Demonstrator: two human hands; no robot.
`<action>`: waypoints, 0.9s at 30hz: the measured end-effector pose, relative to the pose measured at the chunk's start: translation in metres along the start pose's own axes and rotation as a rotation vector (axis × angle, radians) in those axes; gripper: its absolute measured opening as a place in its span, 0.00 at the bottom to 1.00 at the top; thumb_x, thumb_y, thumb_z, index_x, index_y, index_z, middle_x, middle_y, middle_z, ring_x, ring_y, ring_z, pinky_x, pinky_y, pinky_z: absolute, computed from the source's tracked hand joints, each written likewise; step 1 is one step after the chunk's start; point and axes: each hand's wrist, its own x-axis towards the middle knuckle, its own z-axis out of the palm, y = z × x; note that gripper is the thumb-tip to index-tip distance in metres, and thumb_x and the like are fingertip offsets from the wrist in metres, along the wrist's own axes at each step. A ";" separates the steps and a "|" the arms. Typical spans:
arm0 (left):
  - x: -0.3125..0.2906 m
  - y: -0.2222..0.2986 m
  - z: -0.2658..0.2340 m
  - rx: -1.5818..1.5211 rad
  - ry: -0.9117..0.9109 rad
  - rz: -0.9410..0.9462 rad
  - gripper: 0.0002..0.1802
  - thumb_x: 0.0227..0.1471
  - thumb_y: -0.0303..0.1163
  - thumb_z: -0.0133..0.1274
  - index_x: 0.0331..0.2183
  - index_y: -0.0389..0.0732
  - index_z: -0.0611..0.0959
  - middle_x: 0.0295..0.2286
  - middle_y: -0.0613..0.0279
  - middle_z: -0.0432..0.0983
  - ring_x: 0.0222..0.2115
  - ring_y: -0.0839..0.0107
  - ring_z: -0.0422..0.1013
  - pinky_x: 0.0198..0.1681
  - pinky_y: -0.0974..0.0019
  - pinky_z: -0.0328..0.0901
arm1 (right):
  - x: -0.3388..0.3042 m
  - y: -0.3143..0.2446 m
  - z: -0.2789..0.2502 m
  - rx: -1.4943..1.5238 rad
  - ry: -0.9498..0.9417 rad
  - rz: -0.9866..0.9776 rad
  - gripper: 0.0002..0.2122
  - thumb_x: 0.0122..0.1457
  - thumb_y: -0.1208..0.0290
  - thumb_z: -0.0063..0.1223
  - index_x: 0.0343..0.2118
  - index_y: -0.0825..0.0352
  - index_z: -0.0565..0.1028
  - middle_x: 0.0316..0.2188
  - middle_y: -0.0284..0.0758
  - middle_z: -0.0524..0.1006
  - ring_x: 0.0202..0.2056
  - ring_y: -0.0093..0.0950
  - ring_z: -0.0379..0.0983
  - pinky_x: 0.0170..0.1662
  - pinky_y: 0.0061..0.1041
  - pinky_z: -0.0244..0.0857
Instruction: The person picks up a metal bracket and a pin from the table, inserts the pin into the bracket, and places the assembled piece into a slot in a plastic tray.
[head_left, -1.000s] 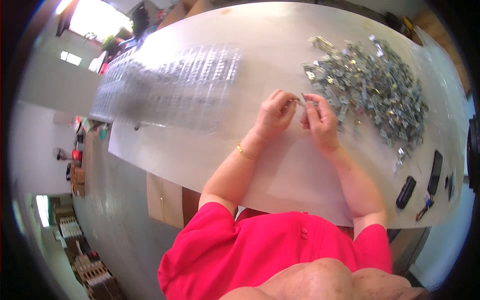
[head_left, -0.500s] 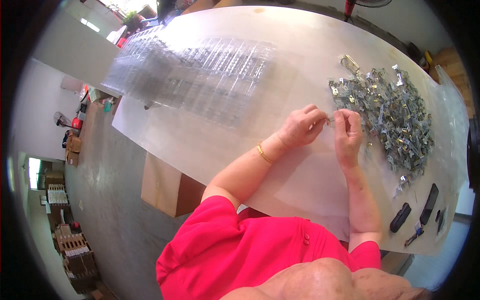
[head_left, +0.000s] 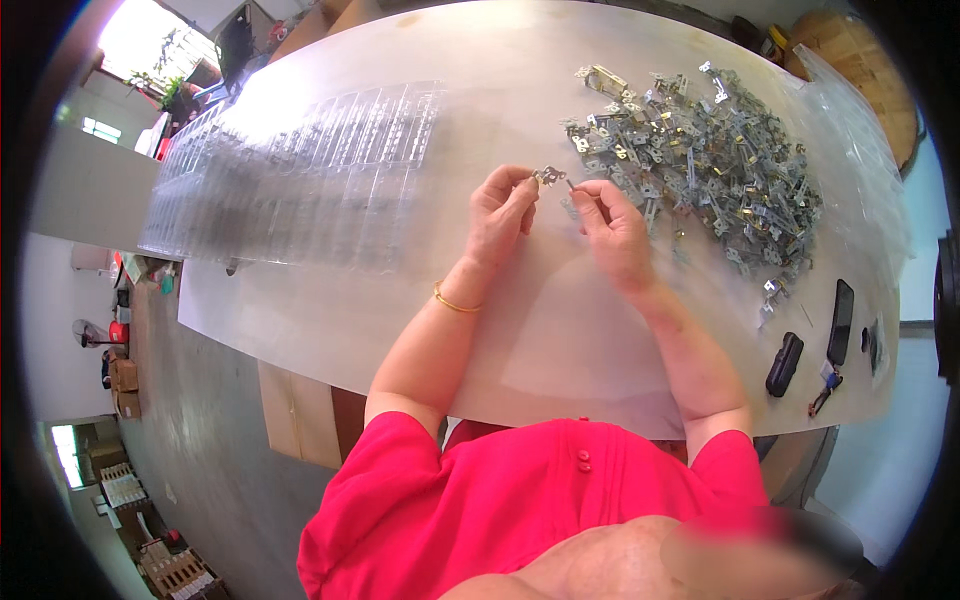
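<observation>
Between my two hands, over the middle of the table, is a small metal bracket-like part (head_left: 549,176) with holes in it. My left hand (head_left: 502,212) pinches its left end between thumb and fingers. Thumb and forefinger of my right hand (head_left: 612,226) close on a thin metal end at its right side. Whether this is one part or two joined pieces I cannot tell. Just beyond my right hand lies a heap of silvery and brassy metal parts (head_left: 700,165). To the left of my left hand are clear plastic compartment trays (head_left: 290,180), with rows of parts in them.
The pale table (head_left: 400,330) carries a black phone (head_left: 842,320), a black case (head_left: 785,364) and keys (head_left: 826,392) at the right. Clear plastic sheeting (head_left: 860,150) lies along its right edge. A cardboard box (head_left: 300,415) stands below the left front edge.
The view has shifted, so the table things sit further left and higher. My hands have drawn a little apart, and the metal part between them now shows plainly.
</observation>
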 end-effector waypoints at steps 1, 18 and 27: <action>0.000 0.000 0.000 -0.001 -0.003 -0.002 0.07 0.61 0.27 0.53 0.39 0.34 0.80 0.26 0.66 0.74 0.18 0.81 0.66 0.19 0.76 0.60 | 0.000 0.001 0.000 0.003 -0.008 0.008 0.06 0.67 0.69 0.54 0.37 0.66 0.75 0.19 0.22 0.68 0.22 0.12 0.60 0.25 0.17 0.57; -0.008 0.008 0.013 0.666 -0.030 0.488 0.04 0.55 0.19 0.56 0.35 0.36 0.81 0.24 0.67 0.71 0.23 0.81 0.63 0.26 0.75 0.59 | 0.006 0.005 -0.007 -0.014 -0.020 0.085 0.07 0.67 0.70 0.51 0.41 0.67 0.75 0.20 0.27 0.73 0.22 0.15 0.65 0.25 0.20 0.61; -0.013 0.006 0.014 0.655 -0.093 0.533 0.06 0.52 0.17 0.55 0.34 0.35 0.82 0.24 0.63 0.73 0.22 0.78 0.65 0.25 0.73 0.61 | 0.014 -0.020 -0.024 0.286 -0.231 0.432 0.07 0.67 0.69 0.47 0.39 0.65 0.75 0.25 0.28 0.74 0.24 0.15 0.68 0.27 0.19 0.65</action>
